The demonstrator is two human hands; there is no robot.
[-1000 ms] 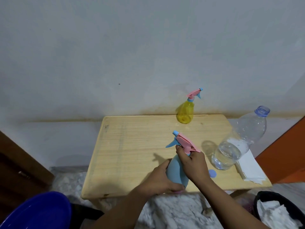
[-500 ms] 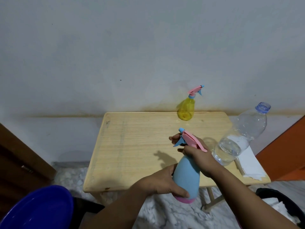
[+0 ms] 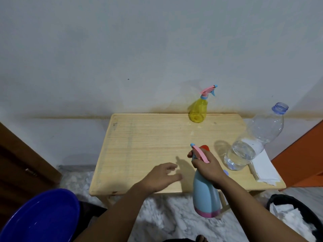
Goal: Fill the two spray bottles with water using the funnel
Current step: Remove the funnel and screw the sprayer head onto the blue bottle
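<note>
Two spray bottles show: the blue spray bottle point(image 3: 206, 194) is held off the worktop point(image 3: 148, 145) at its near edge by the right hand point(image 3: 208, 167), whose fingers point(image 3: 190, 155) curl round the neck under the pink trigger head, while the yellow spray bottle point(image 3: 198, 110) stands at the far edge by the wall. Beside it, the left hand point(image 3: 161, 177) hovers with loosely spread fingers, holding nothing. An uncapped water bottle point(image 3: 253, 145) stands on the right, touching folded white paper point(image 3: 262, 167).

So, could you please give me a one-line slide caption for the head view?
Right hand grips blue spray bottle by its neck; left hand open over table.
</note>
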